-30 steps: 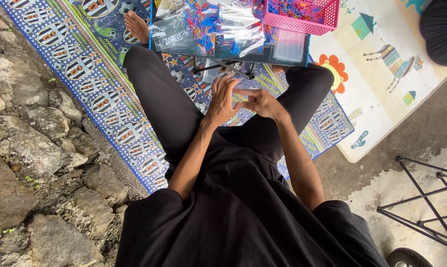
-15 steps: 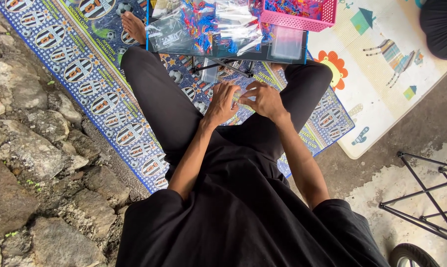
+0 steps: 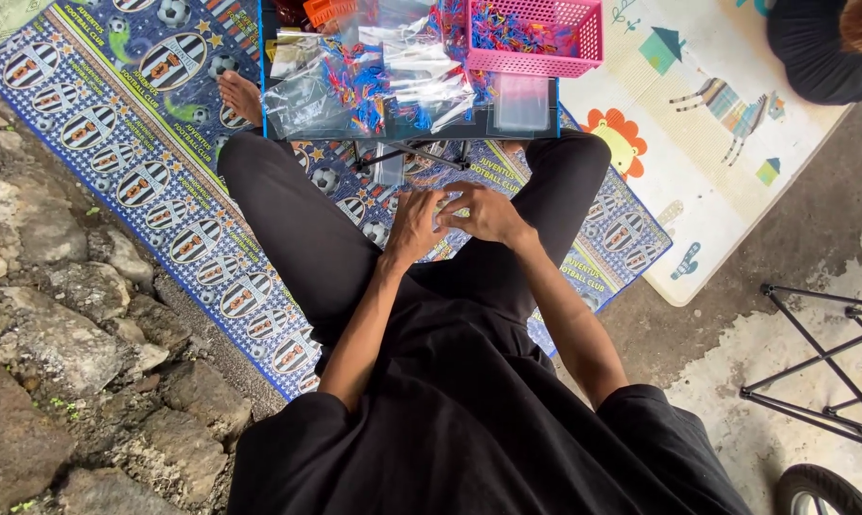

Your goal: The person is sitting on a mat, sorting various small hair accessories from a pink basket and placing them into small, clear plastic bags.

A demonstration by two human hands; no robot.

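I sit cross-legged in black clothes on a patterned blue mat [image 3: 126, 181]. My left hand [image 3: 415, 224] and my right hand [image 3: 483, 212] meet over my lap, fingers curled together around something small that I cannot make out. Just beyond them stands a low dark table [image 3: 536, 129] heaped with clear plastic bags [image 3: 393, 81] of small red and blue pieces. A pink basket [image 3: 541, 38] of the same coloured pieces sits at the table's far right corner. My bare foot [image 3: 240, 95] shows left of the table.
Rough stones [image 3: 59, 315] line the left side. A pale play mat [image 3: 708, 105] with animal pictures lies at right, with another person in black [image 3: 817, 48] at the top right corner. A black metal frame [image 3: 822, 353] and a wheel [image 3: 831, 491] stand on concrete at lower right.
The view has shifted, showing more of the table and basket. My hands have stayed together over my lap, fingers working slightly.
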